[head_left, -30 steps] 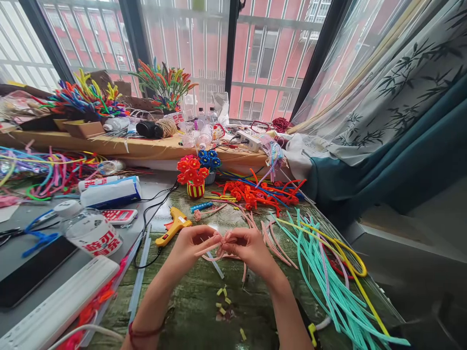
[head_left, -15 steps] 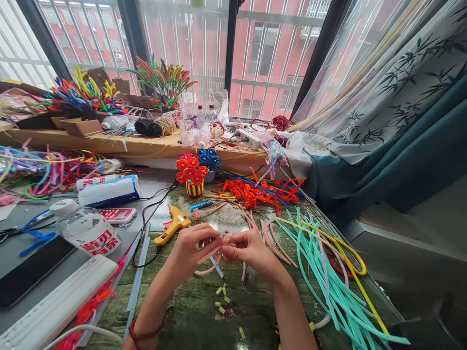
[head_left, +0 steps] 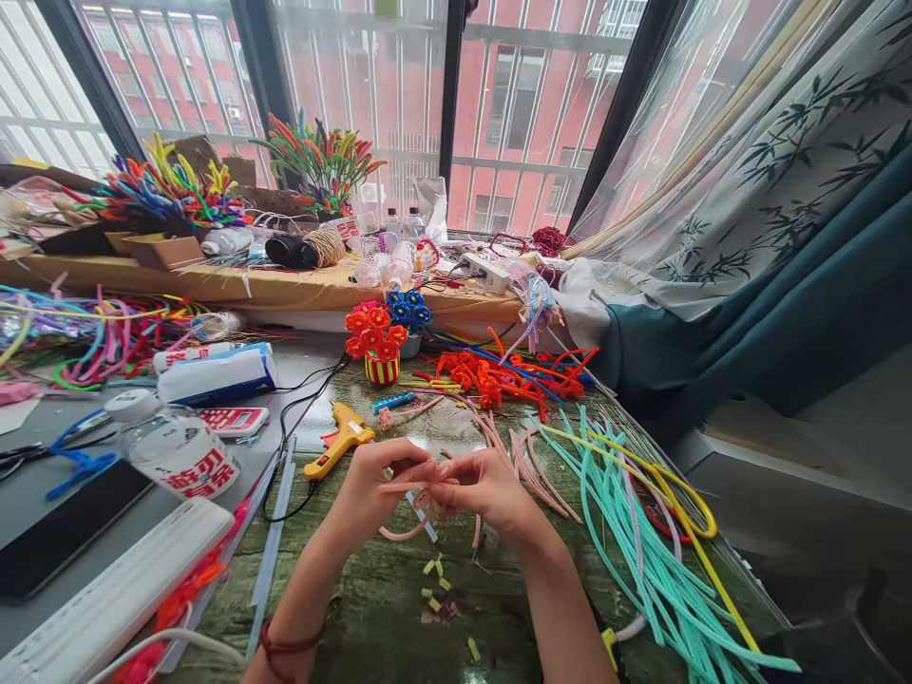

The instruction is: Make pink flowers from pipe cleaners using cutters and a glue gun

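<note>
Both my hands meet over the middle of the green table, fingertips together. My left hand (head_left: 385,482) is closed in a pinch on a pale pink pipe cleaner (head_left: 408,535), whose free end curls down below the fingers. My right hand (head_left: 484,486) pinches the same pipe cleaner from the other side; the part between the fingertips is mostly hidden. Just left of the hands lies a yellow glue gun (head_left: 343,441). More pink pipe cleaners (head_left: 545,475) spread out to the right. Small yellow pieces (head_left: 434,584) lie on the table below.
Turquoise pipe cleaners (head_left: 641,541) cover the right side, with red pipe cleaners (head_left: 491,375) behind. A pot of red flowers (head_left: 381,344) stands at the back. On the left are a plastic bottle (head_left: 178,446), a black phone (head_left: 71,522) and a white power strip (head_left: 121,589).
The fingers have shifted slightly around the pink pipe cleaner, and the left fingers are drawn closer to the right ones. The view has moved a little; the other things stay put.
</note>
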{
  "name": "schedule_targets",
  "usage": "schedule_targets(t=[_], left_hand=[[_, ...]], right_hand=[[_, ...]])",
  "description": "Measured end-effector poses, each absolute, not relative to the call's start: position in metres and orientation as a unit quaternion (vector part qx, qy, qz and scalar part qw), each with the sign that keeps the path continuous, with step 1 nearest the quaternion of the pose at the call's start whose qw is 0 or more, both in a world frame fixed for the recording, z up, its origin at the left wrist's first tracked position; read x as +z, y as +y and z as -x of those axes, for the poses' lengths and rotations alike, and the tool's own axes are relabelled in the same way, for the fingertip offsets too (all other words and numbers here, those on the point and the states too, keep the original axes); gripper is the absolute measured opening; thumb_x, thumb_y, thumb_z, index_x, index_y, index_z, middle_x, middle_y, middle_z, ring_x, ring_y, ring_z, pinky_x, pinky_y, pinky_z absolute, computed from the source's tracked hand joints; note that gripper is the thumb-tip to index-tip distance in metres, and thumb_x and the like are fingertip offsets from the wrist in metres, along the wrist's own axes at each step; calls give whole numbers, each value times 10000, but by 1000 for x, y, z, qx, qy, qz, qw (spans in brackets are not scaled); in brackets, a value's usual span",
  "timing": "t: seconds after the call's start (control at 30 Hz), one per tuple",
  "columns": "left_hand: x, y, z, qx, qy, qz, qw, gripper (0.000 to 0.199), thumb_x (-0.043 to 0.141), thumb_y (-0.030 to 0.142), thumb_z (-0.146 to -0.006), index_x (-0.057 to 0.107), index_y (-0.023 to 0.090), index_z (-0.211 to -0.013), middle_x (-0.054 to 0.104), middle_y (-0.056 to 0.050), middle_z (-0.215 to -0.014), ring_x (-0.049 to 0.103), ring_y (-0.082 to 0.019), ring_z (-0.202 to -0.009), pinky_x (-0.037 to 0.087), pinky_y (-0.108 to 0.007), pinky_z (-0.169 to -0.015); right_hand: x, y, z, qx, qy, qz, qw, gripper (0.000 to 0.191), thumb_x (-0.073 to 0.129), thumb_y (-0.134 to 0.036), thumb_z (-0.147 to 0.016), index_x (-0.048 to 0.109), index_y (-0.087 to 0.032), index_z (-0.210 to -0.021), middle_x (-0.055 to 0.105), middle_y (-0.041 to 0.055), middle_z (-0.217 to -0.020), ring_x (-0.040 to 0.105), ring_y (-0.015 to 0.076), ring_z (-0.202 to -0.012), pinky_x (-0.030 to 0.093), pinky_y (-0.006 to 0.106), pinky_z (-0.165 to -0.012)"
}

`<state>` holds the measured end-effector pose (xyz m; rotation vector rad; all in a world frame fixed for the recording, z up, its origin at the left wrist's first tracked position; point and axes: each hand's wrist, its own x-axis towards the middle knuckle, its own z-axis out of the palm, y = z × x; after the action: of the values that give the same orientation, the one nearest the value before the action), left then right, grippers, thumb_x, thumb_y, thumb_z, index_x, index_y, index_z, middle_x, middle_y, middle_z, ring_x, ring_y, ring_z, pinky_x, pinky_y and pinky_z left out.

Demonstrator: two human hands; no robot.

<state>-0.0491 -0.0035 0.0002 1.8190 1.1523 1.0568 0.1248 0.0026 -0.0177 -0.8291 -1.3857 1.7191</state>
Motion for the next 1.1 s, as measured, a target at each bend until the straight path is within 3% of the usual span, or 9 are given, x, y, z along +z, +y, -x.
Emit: schedule_targets(t=[0.43, 0.63, 0.77, 0.93, 1.1], left_hand=[[2, -3, 47, 431, 453, -671, 398, 215, 666, 326, -774, 699, 138, -674, 640, -10, -608, 524, -124, -576, 404, -210, -527], [-4, 2, 55, 450, 471, -643, 402, 202, 668, 297, -763, 739, 143, -872, 726, -53, -748, 612, -163, -657, 458, -233, -583], [-2, 0, 60, 456, 452, -597, 481, 235, 738, 373, -720, 752, 162, -824, 744, -71, -845, 622, -166, -684, 460, -234, -588], [2, -6, 59, 465, 398, -576, 542, 258, 751, 399, -723, 769, 158, -815, 675, -28, -671, 525, -120, -589, 406, -216, -549], [1, -6, 56, 477, 315, -594, 566, 184, 754, 362, -745, 781, 182, -773, 619, -22, -735, 541, -137, -695, 421, -237, -645]], right_hand=[[-20, 3, -126, 678, -548, 309, 380, 294, 795, -432, -679, 756, -140, -694, 676, 19, -639, 583, 131, -593, 463, 254, -601], [-16, 2, -124, 670, -514, 332, 421, 354, 791, -477, -664, 710, -133, -641, 639, 10, -624, 561, 117, -592, 455, 245, -602], [-15, 3, -126, 671, -508, 337, 422, 353, 787, -476, -674, 716, -130, -670, 648, 15, -637, 565, 118, -600, 451, 250, -610], [-11, 1, -129, 679, -518, 321, 409, 346, 784, -478, -680, 735, -138, -712, 642, 6, -648, 557, 117, -597, 448, 252, -609], [-7, -2, -130, 680, -541, 295, 398, 329, 763, -464, -711, 724, -138, -699, 625, -5, -630, 541, 111, -587, 429, 240, -592]])
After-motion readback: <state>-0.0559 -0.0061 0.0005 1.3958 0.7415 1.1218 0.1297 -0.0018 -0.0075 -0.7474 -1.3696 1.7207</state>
